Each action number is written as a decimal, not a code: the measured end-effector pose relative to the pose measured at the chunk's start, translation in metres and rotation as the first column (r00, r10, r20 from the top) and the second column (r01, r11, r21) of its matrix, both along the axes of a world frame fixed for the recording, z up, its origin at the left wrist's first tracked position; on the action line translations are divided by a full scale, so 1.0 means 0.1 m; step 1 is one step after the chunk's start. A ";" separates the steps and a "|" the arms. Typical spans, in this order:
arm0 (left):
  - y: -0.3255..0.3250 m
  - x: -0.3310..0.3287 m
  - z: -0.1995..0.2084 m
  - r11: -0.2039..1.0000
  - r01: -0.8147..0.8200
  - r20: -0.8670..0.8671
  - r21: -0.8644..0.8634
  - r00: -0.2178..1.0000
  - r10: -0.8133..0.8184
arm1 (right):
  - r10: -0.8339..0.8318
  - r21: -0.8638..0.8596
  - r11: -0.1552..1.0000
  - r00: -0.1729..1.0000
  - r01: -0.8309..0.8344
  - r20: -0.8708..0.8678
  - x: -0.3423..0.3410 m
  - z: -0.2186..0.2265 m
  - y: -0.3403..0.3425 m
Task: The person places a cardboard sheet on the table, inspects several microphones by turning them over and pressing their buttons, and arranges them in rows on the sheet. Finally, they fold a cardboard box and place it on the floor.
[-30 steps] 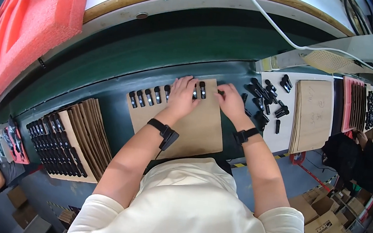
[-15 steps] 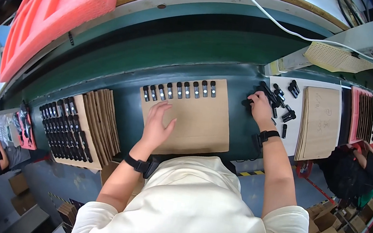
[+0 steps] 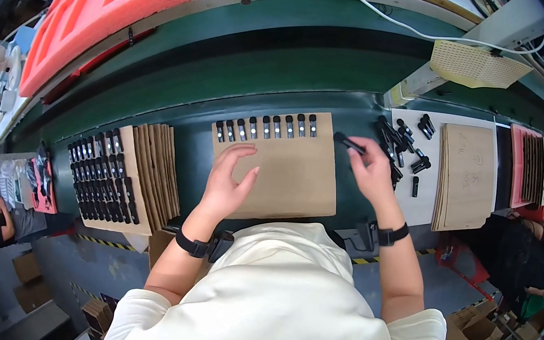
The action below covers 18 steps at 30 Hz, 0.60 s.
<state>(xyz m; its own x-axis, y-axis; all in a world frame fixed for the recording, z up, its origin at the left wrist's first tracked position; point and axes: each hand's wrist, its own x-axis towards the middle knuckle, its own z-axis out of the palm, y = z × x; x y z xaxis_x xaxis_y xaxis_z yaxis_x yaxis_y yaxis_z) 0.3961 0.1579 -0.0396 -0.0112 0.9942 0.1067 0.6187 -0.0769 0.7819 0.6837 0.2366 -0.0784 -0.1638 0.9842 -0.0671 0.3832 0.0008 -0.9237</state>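
The surface [image 3: 347, 199] is dark green and smooth. A brown cardboard sheet [image 3: 291, 180] lies flat at its middle, with a stack of brown sheets [image 3: 155, 174] to the left. To the right, loose black sticks [image 3: 390, 138] spill onto a white sheet [image 3: 424, 207].

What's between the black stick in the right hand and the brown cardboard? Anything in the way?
Nothing visible is in the way. Only a strip of green tabletop shows between the black stick, held in the right hand, and the cardboard. The left hand is over the cardboard's left part.
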 end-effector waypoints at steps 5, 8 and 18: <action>0.10 0.25 0.63 0.974 0.191 0.136 0.122 0.969 -0.207 | 0.173 0.064 0.985 0.944 -0.161 -0.280 -0.32 0.68 -0.42; 0.08 0.29 0.87 0.938 0.299 0.120 0.176 0.939 -0.322 | 0.312 0.212 0.941 0.918 -0.264 -0.245 -0.40 1.02 -0.55; -0.10 0.27 0.96 0.894 0.373 0.143 0.250 0.899 -0.415 | 0.405 0.528 0.779 0.914 -0.338 -0.013 -0.53 1.26 -0.68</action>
